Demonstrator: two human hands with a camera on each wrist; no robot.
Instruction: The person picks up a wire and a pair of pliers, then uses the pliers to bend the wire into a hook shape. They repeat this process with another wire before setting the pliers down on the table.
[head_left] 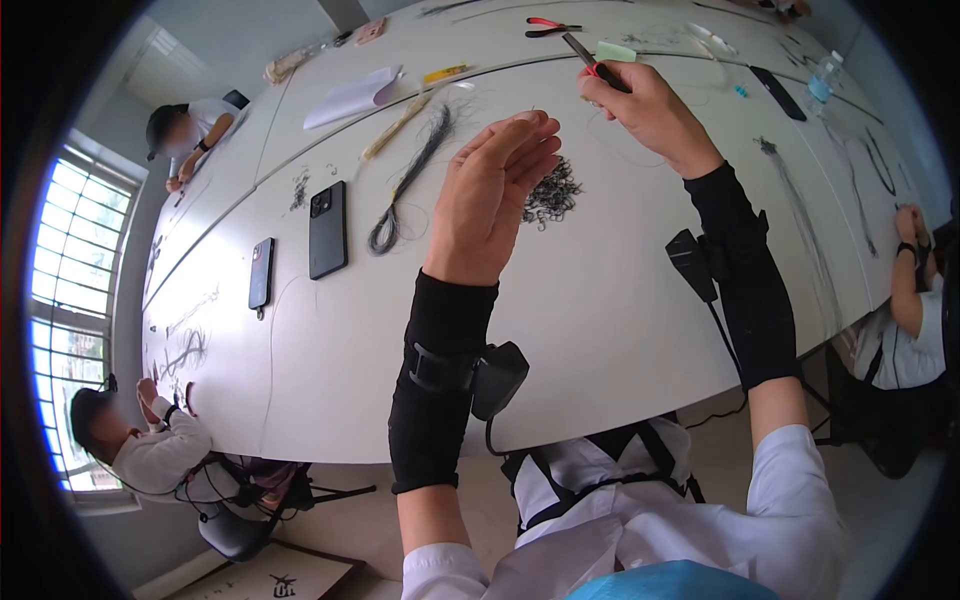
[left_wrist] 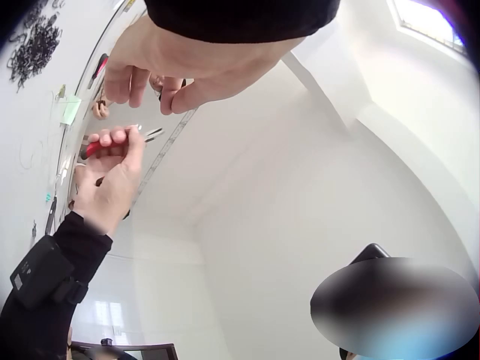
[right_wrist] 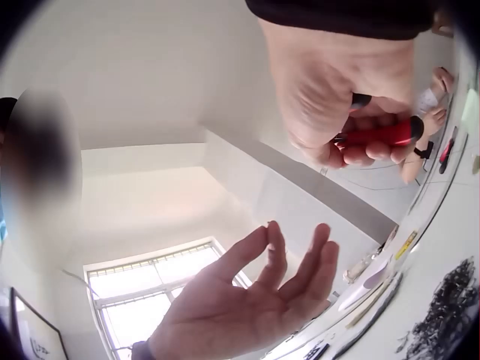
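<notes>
My right hand grips pliers with red and black handles, their metal nose pointing up and left. In the right wrist view the fingers curl round the red handle. My left hand is raised over the table to the left of the pliers, thumb and forefinger tips meeting in a pinch. A tiny thing shows at those fingertips, too small to tell its kind. Below and right of this hand lies a pile of short, curled black pieces, partly hidden by the hand.
The white table bears a looped bundle of dark strands, a pale bundle, two phones, white paper and a yellow-handled tool. Another pair of pliers and a water bottle stand farther off. Other people sit around.
</notes>
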